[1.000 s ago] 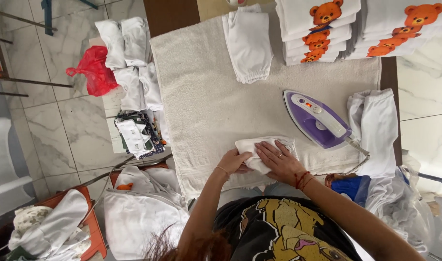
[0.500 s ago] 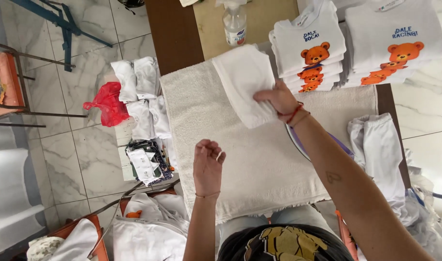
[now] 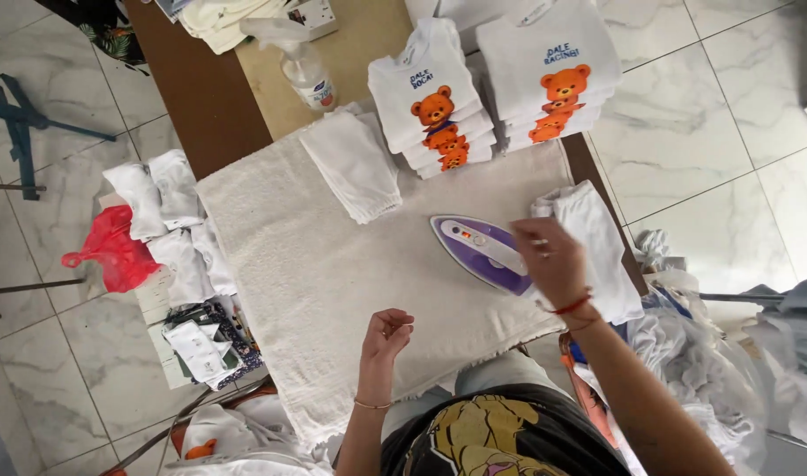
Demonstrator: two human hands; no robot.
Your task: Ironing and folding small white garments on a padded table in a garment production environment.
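Purple and white, one iron (image 3: 483, 251) lies on the cream towel (image 3: 333, 282) that covers the desk (image 3: 200, 88), at about 3 o'clock from the towel's middle. The right hand (image 3: 551, 262) reaches forward from 5 o'clock with the arm nearly straight, a red band at the wrist, and its fingers curl down over the iron's rear handle; whether they grip it firmly I cannot tell. The left hand (image 3: 386, 333) hovers just above the towel at 6 o'clock, forearm upright in view, fingers loosely curled inward and holding nothing. One folded white cloth (image 3: 355, 166) rests at 12 o'clock on the towel. Two stacks of white shirts with orange bears stand beyond it: the nearer stack (image 3: 434, 110) and the farther stack (image 3: 549, 75), at 1 o'clock. One spray bottle (image 3: 302, 66) stands at 11 o'clock. Another white garment (image 3: 597, 238) lies just right of the iron.
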